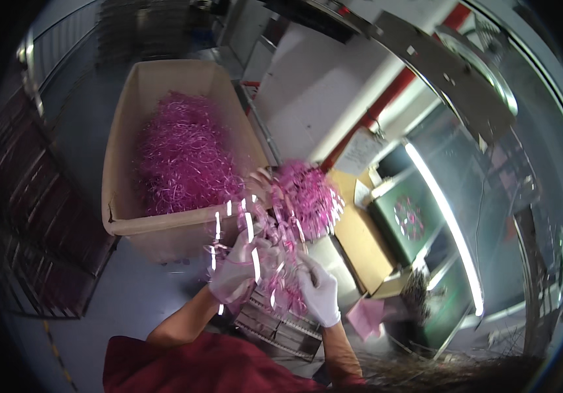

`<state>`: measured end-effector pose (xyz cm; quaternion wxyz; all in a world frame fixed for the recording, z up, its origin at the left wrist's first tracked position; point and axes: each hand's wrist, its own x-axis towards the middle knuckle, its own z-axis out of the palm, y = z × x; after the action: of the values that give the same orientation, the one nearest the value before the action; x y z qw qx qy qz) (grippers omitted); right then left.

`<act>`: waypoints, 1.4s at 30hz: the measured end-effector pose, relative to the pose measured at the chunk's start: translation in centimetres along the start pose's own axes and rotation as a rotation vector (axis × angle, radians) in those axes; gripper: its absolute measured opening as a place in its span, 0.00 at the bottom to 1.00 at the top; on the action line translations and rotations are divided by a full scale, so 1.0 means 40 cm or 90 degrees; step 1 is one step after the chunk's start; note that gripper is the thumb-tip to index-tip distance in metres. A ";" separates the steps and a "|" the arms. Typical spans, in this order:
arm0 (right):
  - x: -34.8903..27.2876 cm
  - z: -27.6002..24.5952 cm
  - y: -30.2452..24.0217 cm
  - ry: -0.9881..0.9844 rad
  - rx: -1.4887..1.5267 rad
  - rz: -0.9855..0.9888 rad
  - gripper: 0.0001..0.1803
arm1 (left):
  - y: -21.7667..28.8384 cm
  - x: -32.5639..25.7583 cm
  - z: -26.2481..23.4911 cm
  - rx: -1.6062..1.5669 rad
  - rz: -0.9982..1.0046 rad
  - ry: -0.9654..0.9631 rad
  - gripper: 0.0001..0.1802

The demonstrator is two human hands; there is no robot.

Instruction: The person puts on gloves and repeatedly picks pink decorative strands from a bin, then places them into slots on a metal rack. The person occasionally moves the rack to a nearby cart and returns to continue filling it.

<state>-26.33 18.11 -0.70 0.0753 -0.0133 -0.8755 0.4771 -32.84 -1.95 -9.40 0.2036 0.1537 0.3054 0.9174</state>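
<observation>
A tangle of clear pink plastic loops hangs between my hands, with bright glints along its strands. My left hand, in a white glove, is closed on the left side of this tangle; strands cover part of its fingers. On the right side, my white-gloved right hand has its fingertips closed on the lower loops. Just beyond them is a denser bunch of pink strands, near the bin's corner. A large beige bin in front holds a heap of shiny magenta curly strands.
Right of my hands stand an open cardboard box and a dark green surface with a small ring of pink pieces. A lit tube lamp slants across the right. Stacked dark racks line the left. Below my hands lies a grey ribbed tray.
</observation>
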 end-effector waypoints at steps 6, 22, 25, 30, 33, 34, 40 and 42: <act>-0.140 0.003 -0.049 0.033 -0.133 -0.084 0.20 | -0.070 0.046 0.066 -0.094 -0.028 -0.141 0.44; -0.284 0.125 -0.113 -0.122 1.234 0.030 0.45 | 0.054 -0.004 0.292 -0.233 0.126 -0.201 0.33; -0.282 0.101 -0.088 -0.257 1.317 -0.060 0.30 | 0.044 -0.017 0.298 -0.253 0.167 -0.207 0.33; -0.366 -0.083 -0.059 0.096 -0.080 -0.428 0.08 | 0.083 -0.068 0.351 -0.299 0.165 -0.154 0.34; -0.433 -0.119 0.098 0.179 0.411 0.020 0.16 | 0.068 -0.100 0.410 -0.355 0.076 -0.177 0.27; -0.434 -0.141 0.093 0.131 0.572 0.049 0.20 | 0.034 -0.113 0.422 -0.375 0.049 -0.254 0.26; -0.501 -0.209 0.145 -0.401 1.180 -0.188 0.29 | -0.180 -0.167 0.513 -0.422 -0.204 -0.327 0.25; -0.537 -0.239 0.188 -0.290 0.747 -0.286 0.20 | -0.209 -0.179 0.516 -0.449 -0.264 -0.268 0.23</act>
<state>-4.07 28.13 -4.45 -0.0188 0.3135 -0.4465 0.8378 -15.90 11.09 0.09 0.4802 0.1942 -0.0489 0.8540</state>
